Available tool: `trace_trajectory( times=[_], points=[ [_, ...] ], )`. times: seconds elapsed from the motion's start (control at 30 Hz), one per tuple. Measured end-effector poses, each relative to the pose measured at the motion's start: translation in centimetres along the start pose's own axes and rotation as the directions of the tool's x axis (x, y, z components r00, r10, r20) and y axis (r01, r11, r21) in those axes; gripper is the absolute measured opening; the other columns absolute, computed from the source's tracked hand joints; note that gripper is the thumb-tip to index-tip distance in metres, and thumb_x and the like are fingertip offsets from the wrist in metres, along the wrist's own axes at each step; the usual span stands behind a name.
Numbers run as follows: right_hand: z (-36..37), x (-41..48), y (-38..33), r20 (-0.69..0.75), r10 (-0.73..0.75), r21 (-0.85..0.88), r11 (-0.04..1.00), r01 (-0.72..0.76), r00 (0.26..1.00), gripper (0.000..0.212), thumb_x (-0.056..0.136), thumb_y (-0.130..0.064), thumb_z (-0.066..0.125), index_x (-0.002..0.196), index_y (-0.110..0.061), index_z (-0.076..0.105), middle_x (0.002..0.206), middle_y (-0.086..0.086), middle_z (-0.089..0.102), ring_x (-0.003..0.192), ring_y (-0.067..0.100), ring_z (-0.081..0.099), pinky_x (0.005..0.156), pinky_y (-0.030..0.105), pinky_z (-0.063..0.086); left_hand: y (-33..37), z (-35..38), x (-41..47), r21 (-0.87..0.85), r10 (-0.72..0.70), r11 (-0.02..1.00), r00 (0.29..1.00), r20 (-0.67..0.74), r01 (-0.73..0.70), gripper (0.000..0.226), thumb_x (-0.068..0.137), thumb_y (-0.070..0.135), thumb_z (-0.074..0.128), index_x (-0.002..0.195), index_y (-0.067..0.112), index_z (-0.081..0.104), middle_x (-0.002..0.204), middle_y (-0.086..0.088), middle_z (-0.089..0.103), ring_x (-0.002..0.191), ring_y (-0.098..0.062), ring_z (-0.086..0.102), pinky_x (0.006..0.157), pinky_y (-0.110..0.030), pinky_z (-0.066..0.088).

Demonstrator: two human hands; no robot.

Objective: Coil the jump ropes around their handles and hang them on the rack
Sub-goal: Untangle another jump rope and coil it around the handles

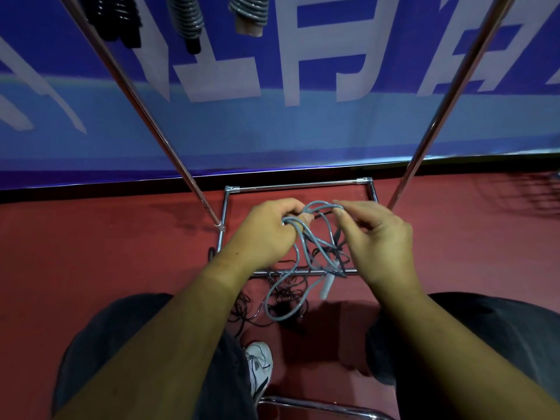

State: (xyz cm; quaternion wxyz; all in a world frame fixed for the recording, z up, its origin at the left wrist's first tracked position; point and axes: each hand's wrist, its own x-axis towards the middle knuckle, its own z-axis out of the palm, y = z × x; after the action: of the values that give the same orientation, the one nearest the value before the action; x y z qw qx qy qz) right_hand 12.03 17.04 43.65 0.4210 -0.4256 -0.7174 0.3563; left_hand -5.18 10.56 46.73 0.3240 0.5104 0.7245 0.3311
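A grey-blue jump rope [306,253] hangs in loose tangled loops between my hands, above the rack's base. My left hand [266,231] grips a bunch of its strands, with the handle hidden inside the fist. My right hand [375,234] pinches one loop near the top. The rope's other light handle [327,283] dangles below. Black jump ropes [272,298] lie tangled on the red floor beneath. Three coiled ropes hang at the top: a black one [118,16], a grey one [188,19] and another grey one [250,12].
The chrome rack has two slanting poles [145,110] [448,98] and a rectangular base frame [297,186] on the red floor. A blue banner covers the wall behind. My knees and a white shoe [259,365] are below. A chrome tube [318,406] crosses the bottom edge.
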Motion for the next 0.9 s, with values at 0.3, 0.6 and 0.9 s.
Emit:
trace_trajectory(
  times=[0.3, 0.6, 0.9],
  points=[
    [-0.4, 0.2, -0.3, 0.305, 0.029, 0.015, 0.999, -0.035, 0.952, 0.039, 0.090, -0.031, 0.074, 0.060, -0.016, 0.055, 0.087, 0.000, 0.051, 0.083, 0.013, 0.054, 0.075, 0.019, 0.039, -0.2, -0.2, 0.1, 0.024, -0.029, 0.999, 0.997, -0.072, 0.031, 0.021, 0.097, 0.009, 0.057, 0.092, 0.027, 0.067, 0.073, -0.006, 0.068, 0.054, -0.014, 0.046, 0.052, -0.036, 0.041],
    [-0.9, 1.2, -1.6, 0.192, 0.168, 0.507, 0.826, -0.244, 0.967, 0.046, 0.102, -0.025, 0.058, 0.058, -0.016, 0.070, 0.077, 0.003, 0.065, 0.080, 0.014, 0.061, 0.082, 0.028, 0.046, -1.2, -0.5, 0.6, 0.104, -0.102, 0.987, 0.983, -0.155, 0.119, 0.014, 0.099, 0.013, 0.058, 0.093, 0.024, 0.062, 0.081, 0.005, 0.071, 0.066, -0.014, 0.059, 0.050, -0.012, 0.038],
    [-2.7, 1.0, -2.9, 0.552, 0.248, -0.041, 0.962, -0.271, 0.796, 0.049, 0.095, -0.051, 0.062, 0.060, -0.017, 0.067, 0.044, -0.005, 0.052, 0.040, 0.005, 0.040, 0.046, 0.018, 0.033, -0.5, 0.3, 0.3, 0.078, -0.009, 0.997, 0.997, -0.081, 0.016, 0.013, 0.099, 0.017, 0.064, 0.092, 0.028, 0.065, 0.083, 0.006, 0.072, 0.071, -0.007, 0.065, 0.063, -0.018, 0.048]
  ],
)
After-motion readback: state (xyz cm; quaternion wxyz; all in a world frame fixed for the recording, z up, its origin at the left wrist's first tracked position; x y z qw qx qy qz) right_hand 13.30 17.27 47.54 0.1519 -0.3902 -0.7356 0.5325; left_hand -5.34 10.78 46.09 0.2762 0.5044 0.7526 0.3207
